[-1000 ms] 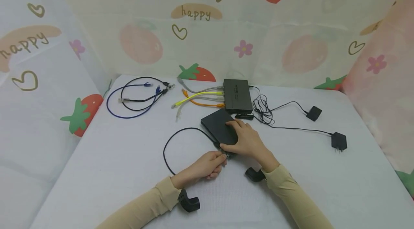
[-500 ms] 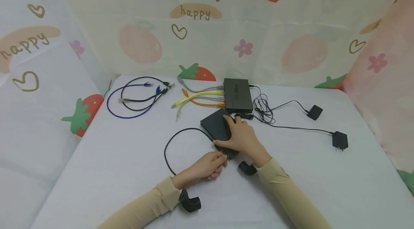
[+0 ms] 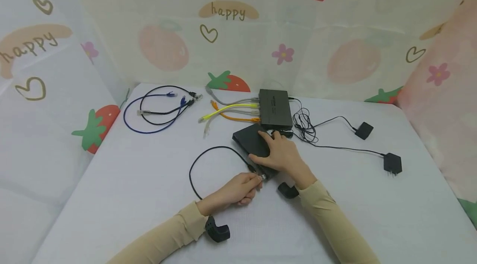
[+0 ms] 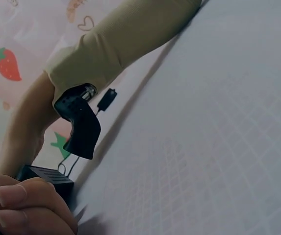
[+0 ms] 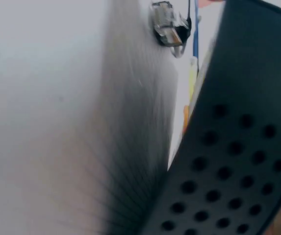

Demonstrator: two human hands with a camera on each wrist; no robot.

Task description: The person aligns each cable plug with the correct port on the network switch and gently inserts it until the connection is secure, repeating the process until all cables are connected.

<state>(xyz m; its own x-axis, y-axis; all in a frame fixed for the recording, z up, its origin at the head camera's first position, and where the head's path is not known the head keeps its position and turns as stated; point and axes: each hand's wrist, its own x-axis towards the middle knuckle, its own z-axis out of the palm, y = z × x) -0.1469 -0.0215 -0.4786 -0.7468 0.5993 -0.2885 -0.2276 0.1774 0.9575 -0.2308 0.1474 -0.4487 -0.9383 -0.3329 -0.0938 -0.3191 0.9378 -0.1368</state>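
A black network switch lies tilted on the white table in the head view. My right hand grips it from the right side, thumb at its left edge and a finger across its top. One end of a black network cable meets the switch's left edge and the cable loops left behind my left wrist. My left hand pinches a clear plug at the switch's front corner. Curled fingers show in the left wrist view, with the plug hidden. Vent holes cover the switch's near face in the right wrist view.
Behind stands a second switch with grey, yellow and orange cables in its left side. Blue and black cables lie coiled at the back left. Two power adapters with tangled black cords lie on the right.
My right hand has shifted slightly left and away from me across the switch. The left hand stays almost in place, and the clear plug shows more plainly at its fingertips.
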